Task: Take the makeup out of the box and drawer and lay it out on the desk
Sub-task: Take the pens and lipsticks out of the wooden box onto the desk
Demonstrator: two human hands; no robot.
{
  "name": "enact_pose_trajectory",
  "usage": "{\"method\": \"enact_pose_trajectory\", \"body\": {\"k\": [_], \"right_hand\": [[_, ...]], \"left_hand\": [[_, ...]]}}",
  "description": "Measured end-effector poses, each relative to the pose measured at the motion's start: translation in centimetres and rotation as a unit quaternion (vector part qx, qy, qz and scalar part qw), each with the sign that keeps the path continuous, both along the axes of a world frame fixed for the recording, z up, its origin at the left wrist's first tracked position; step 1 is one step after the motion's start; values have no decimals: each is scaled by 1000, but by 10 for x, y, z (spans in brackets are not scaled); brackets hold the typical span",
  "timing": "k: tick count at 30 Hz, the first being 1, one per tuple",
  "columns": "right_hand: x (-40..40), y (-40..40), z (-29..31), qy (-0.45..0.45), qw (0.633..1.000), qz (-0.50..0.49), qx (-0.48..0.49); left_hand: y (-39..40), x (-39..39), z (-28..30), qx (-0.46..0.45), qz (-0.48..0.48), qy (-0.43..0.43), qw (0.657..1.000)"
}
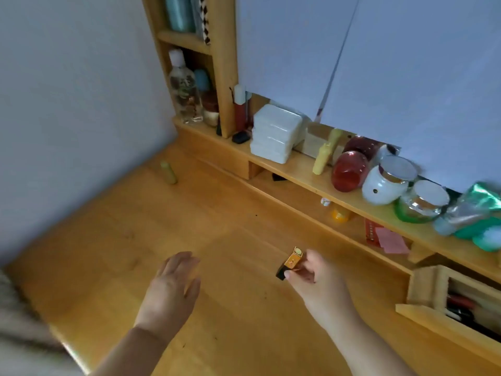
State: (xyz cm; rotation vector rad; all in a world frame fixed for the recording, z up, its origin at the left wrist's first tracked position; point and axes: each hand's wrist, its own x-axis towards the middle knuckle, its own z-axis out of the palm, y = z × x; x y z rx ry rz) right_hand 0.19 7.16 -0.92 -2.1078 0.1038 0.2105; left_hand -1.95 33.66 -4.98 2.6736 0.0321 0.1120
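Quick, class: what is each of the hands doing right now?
Left hand: open, fingers straight, holding nothing above the desk.
Right hand: pinching a small orange and black lipstick.

Desk point(113, 240) — smooth wood; lipstick point(291, 261) glossy (perhaps metal).
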Motion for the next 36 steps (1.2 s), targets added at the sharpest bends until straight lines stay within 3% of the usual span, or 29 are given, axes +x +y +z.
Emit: {"method": "enact_pose_trajectory", "body": {"k": [5, 10, 16, 24, 29, 33, 36], "right_hand": [[57, 106, -12, -21, 1000, 4, 4], [123, 192, -27, -51, 998, 2, -22], [188, 251, -51, -70, 995, -28, -71], [204, 268, -62, -55, 993, -27, -98], [201, 268, -63, -37, 997, -25, -62], [177, 255, -61, 14, 999, -21, -22], [138, 221, -51, 28, 998, 15, -48]], "left_hand": [[69, 19, -14, 40, -52, 28, 997], [85, 18, -36, -3, -87, -35, 996], [91, 28, -49, 10, -88, -98, 991], [91, 30, -56, 23, -76, -113, 990], [91, 30, -56, 26, -81, -115, 990], [93, 29, -51, 20, -80, -92, 992], [94, 26, -44, 22, -85, -83, 993]]}}
